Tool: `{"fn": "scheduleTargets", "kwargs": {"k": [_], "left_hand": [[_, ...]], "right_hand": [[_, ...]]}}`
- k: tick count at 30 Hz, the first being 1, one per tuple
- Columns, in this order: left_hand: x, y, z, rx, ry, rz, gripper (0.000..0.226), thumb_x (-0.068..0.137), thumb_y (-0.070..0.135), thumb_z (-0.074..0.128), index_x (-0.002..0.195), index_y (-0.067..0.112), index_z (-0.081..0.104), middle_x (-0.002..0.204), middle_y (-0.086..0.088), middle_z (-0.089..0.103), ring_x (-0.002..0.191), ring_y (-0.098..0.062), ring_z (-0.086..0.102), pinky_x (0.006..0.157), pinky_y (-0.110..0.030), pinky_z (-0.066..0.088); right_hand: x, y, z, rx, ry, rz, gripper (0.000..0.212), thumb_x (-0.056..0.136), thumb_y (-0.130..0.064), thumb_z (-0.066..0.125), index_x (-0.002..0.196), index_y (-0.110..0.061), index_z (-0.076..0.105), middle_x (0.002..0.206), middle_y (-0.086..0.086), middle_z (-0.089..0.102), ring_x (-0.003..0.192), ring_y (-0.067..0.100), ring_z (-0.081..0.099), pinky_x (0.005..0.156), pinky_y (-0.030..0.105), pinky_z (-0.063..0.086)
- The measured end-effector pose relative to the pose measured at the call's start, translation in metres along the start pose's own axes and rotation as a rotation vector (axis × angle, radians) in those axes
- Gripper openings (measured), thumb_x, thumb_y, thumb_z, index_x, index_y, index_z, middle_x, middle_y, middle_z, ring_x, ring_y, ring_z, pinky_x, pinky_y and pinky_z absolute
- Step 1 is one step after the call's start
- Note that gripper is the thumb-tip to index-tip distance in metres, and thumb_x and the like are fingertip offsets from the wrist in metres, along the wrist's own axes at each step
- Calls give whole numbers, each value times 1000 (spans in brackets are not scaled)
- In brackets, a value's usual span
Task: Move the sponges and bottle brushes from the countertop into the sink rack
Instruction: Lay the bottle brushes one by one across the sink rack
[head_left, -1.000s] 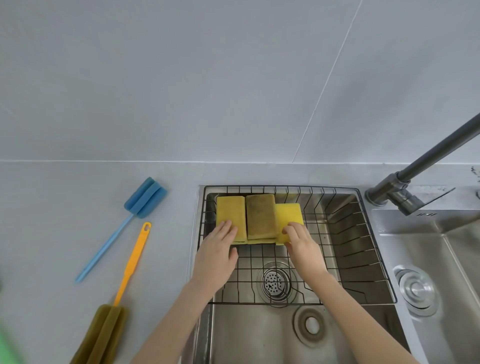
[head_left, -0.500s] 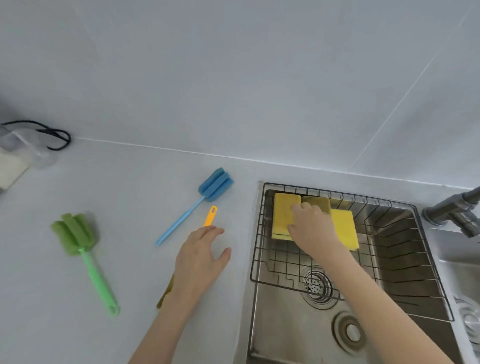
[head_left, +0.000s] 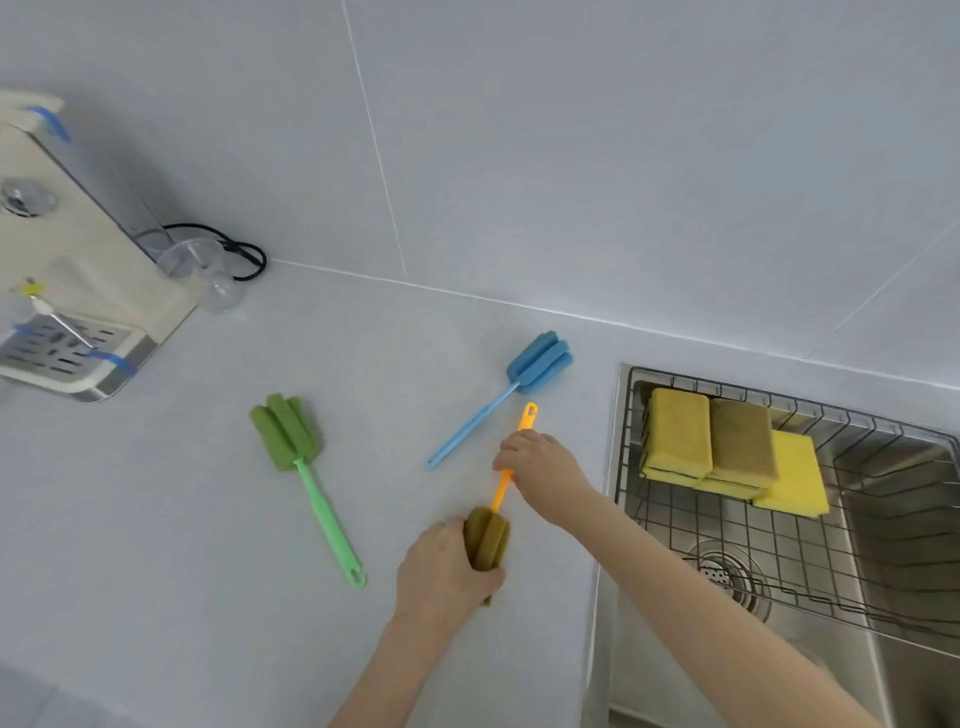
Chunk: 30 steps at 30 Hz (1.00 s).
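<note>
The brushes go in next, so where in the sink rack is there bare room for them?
The sink rack is bare along its front and right, from the drain side rightward. Its back-left corner is crowded: the sponges lie stacked there. Both hands are on the orange-handled brush, on the countertop.

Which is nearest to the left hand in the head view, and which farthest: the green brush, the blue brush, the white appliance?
From the left hand:
1. Green brush, to its left on the countertop.
2. Blue brush, beyond it, toward the wall.
3. White appliance, far left corner.
</note>
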<state>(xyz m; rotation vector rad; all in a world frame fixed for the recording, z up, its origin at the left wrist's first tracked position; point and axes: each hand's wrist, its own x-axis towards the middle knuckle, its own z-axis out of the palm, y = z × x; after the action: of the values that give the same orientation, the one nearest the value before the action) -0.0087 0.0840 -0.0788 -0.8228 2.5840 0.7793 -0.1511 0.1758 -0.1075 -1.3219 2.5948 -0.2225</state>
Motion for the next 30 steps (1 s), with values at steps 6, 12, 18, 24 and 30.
{"fn": "scheduleTargets", "kwargs": {"k": [6, 12, 18, 24, 30], "left_hand": [[9, 4, -10, -8, 49, 126, 31, 68, 22, 62, 98, 19, 55, 94, -3, 65, 86, -25, 59, 71, -35, 50], [24, 50, -22, -25, 151, 408, 44, 74, 13, 61, 114, 23, 45, 103, -3, 63, 94, -24, 58, 74, -31, 44], [27, 133, 10, 1, 150, 703, 37, 77, 13, 65, 111, 17, 51, 106, -7, 64, 92, -22, 58, 75, -28, 44], [31, 180, 66, 166, 140, 830, 37, 78, 9, 63, 113, 14, 54, 120, -4, 58, 110, -22, 51, 91, -33, 44], [45, 200, 112, 392, 109, 829, 40, 84, 17, 58, 122, 16, 48, 125, -3, 54, 117, -21, 44, 99, -35, 38]], "right_hand": [[-23, 10, -16, -79, 111, 22, 25, 84, -2, 59, 104, -16, 61, 112, 4, 63, 114, 23, 52, 99, 33, 38], [-88, 47, -60, -190, 358, 116, 25, 59, -8, 85, 76, -18, 70, 74, -1, 72, 68, 20, 69, 69, 32, 58], [-161, 99, -76, -228, 353, 350, 30, 50, 0, 86, 70, -17, 70, 65, 0, 70, 52, 20, 63, 46, 21, 51], [-211, 143, -57, -316, 227, 483, 29, 49, -8, 88, 62, -22, 66, 58, -6, 65, 48, 15, 59, 30, 18, 40], [-227, 179, -25, -354, 43, 510, 23, 59, -23, 85, 70, -29, 65, 64, -10, 65, 57, 8, 60, 34, 18, 41]]}}
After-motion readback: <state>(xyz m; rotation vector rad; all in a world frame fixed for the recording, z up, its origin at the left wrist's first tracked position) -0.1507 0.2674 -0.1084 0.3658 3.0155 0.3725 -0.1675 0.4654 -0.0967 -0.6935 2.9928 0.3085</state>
